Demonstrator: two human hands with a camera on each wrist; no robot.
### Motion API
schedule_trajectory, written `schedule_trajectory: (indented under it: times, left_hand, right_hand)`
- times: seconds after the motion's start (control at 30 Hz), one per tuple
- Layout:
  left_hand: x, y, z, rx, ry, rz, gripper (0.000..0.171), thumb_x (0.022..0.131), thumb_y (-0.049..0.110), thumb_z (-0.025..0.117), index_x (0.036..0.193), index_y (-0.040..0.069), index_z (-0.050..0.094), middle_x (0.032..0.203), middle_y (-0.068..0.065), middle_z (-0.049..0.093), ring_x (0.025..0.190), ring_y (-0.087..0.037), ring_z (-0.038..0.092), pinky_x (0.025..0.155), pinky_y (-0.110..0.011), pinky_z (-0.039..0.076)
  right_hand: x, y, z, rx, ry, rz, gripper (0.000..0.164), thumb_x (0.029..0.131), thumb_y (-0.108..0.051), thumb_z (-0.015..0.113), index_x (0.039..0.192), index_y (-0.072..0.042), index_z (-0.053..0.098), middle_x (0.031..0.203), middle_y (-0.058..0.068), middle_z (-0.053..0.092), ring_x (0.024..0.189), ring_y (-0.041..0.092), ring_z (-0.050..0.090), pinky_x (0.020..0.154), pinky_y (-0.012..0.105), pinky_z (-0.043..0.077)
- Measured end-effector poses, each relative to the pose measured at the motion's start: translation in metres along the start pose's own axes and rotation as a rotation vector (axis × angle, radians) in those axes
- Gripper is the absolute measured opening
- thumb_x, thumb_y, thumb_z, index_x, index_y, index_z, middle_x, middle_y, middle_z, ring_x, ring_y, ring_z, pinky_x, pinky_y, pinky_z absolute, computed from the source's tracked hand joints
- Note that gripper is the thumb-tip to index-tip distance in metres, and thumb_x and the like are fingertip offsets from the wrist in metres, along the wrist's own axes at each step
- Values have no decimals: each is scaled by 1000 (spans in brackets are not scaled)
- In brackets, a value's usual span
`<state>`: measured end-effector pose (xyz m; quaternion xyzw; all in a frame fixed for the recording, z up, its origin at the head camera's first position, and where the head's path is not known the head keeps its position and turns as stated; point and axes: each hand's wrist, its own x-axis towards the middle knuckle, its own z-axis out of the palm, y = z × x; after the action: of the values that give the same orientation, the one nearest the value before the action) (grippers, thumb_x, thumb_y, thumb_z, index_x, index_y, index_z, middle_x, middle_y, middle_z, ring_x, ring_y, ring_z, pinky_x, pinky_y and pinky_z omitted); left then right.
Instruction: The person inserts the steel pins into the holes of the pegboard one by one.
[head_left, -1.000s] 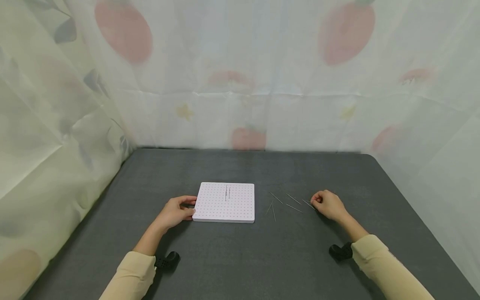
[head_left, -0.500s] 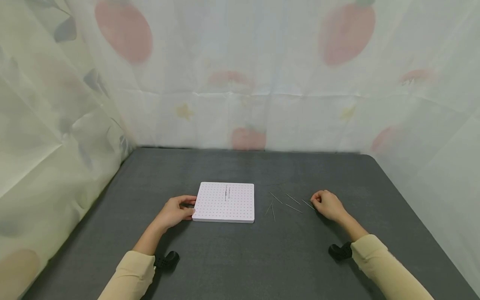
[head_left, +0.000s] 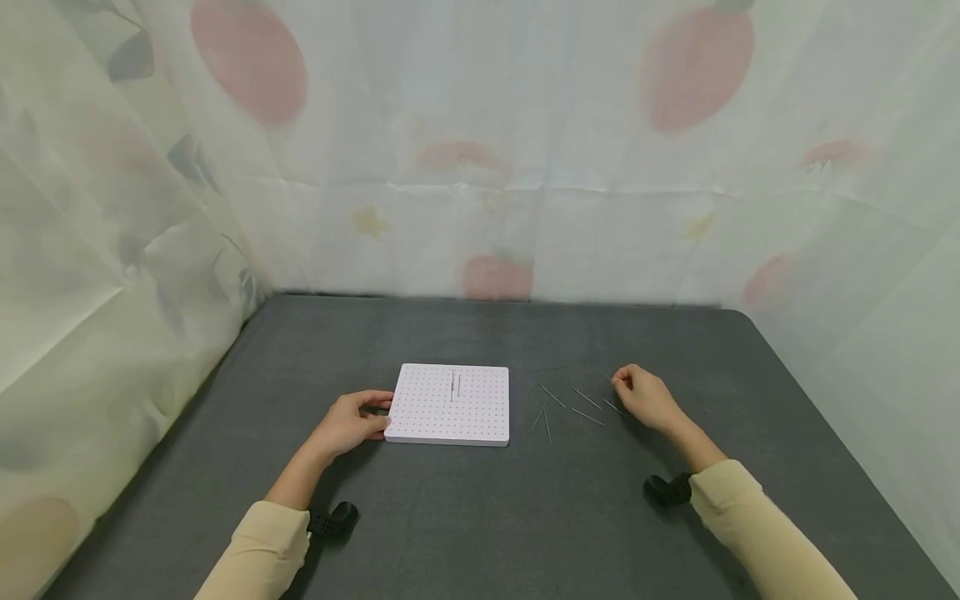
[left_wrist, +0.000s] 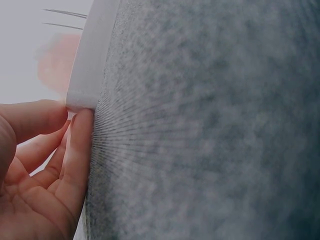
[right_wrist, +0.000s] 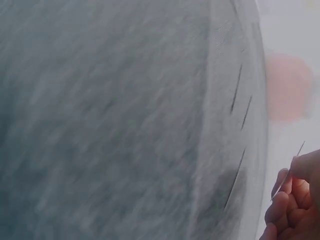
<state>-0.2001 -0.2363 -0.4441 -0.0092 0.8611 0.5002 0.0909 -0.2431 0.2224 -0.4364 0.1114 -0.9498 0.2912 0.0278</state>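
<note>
My left hand (head_left: 347, 423) grips the left edge of a white board (head_left: 450, 423) with rows of small holes. In the left wrist view, its thumb (left_wrist: 42, 117) touches the board's corner, with the fingers bent beside and below it. Two thin needles (head_left: 452, 387) stand upright in the board toward its far side. To the right, my right hand (head_left: 651, 402) is raised over the table, and the right wrist view has it pinching a thin metal needle (right_wrist: 286, 177) between thumb and fingers. Several loose needles (head_left: 587, 397) lie between the board and that hand.
The dark grey table (head_left: 450, 525) carries everything. A printed curtain (head_left: 570, 225) hangs behind its far edge, and more fabric (head_left: 112, 358) hangs along the left side. Black wrist devices (head_left: 667, 490) sit below both hands.
My right hand has picked up a needle, risen from the table and shifted slightly left and away from me. My left hand and the board stay in place.
</note>
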Motion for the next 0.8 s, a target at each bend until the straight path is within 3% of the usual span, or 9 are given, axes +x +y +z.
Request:
schedule_trajectory:
  times: [0.57, 0.8]
  left_hand:
    - [-1, 0, -1, -7, -10, 5, 44, 83, 2, 61, 127, 0, 52, 120, -18, 55, 82, -17, 61, 68, -32, 56]
    - [-1, -1, 0, -12, -7, 5, 44, 83, 2, 61, 126, 0, 52, 119, -18, 55, 82, -17, 61, 68, -32, 56]
  right_hand:
    - [14, -40, 13, 109, 16, -91, 13, 95, -8, 44, 101, 2, 50, 84, 10, 53, 64, 16, 45, 58, 29, 40]
    - [19, -57, 22, 185, -15, -97, 7, 96, -9, 43, 100, -4, 46, 89, 10, 56, 66, 16, 46, 56, 28, 40]
